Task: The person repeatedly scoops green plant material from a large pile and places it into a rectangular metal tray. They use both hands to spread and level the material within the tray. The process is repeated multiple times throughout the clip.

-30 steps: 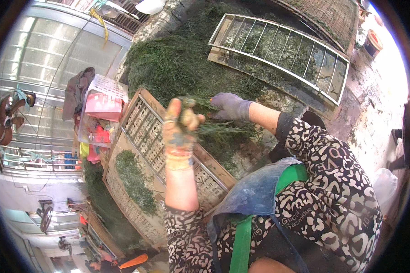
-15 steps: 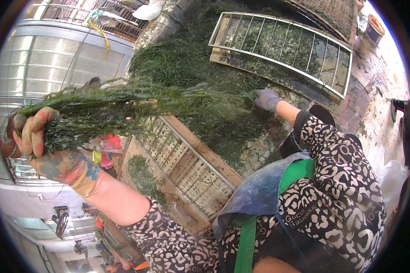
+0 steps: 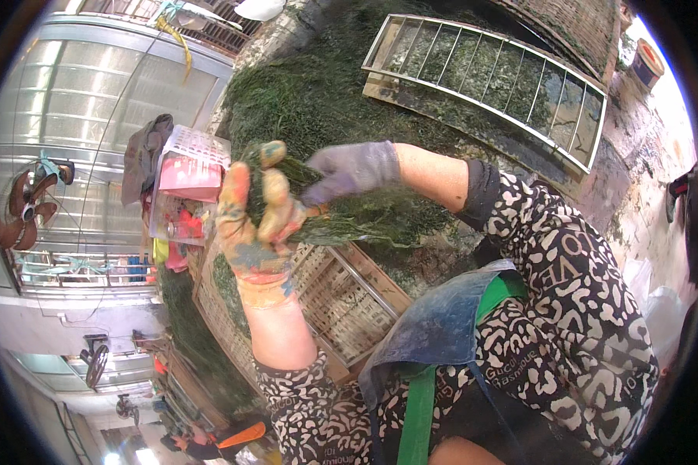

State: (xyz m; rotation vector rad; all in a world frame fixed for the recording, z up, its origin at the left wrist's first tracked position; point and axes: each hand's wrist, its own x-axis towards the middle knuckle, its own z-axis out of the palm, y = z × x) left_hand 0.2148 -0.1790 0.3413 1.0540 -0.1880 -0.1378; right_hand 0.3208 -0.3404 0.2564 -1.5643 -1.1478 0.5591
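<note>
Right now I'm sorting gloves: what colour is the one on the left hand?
Orange, smeared with blue and green, on the left hand; head view.

Left hand [image 3: 257, 221] and right hand [image 3: 349, 170] gripping green weed bundle [image 3: 349, 225], woven tray [image 3: 341, 298] beneath

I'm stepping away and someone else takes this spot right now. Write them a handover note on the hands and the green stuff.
Left hand, in a stained orange glove, is closed around one end of a bundle of wet green strands, held up at chest height.
Right hand, in a grey glove, pinches the same bundle just beside the left.
Big heap of the same greens lies ahead; a framed drying rack beyond it already carries a thin layer.
A woven rack sits right under the hands, mostly bare, with a small patch of greens at its left side.
Done: one bundle gathered. Left: the heap is still large.
</note>
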